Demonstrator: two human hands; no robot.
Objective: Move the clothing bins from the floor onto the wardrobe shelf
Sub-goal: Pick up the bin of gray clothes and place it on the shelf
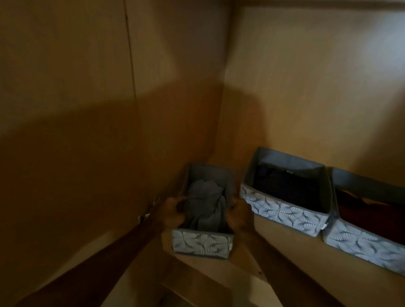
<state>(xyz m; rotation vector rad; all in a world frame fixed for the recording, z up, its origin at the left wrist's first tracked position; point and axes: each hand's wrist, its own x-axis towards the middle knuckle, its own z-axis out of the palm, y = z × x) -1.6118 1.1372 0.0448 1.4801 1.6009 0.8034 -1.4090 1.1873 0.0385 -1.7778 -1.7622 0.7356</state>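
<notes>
A narrow grey fabric bin (202, 244) with a leaf-patterned front sits in the left corner of the wardrobe shelf (276, 243), with grey clothing inside it. My left hand (173, 213) grips its left wall and my right hand (239, 215) grips its right wall. To the right, two wider bins of the same pattern stand side by side on the shelf: one (281, 211) holds dark clothes, the other (366, 246) holds dark red clothes and runs off the right edge.
The wardrobe's wooden side wall (80, 122) stands close on the left and the back panel (319, 89) rises behind the bins. A lower shelf edge (188, 292) shows beneath the front of the shelf. The interior is dim.
</notes>
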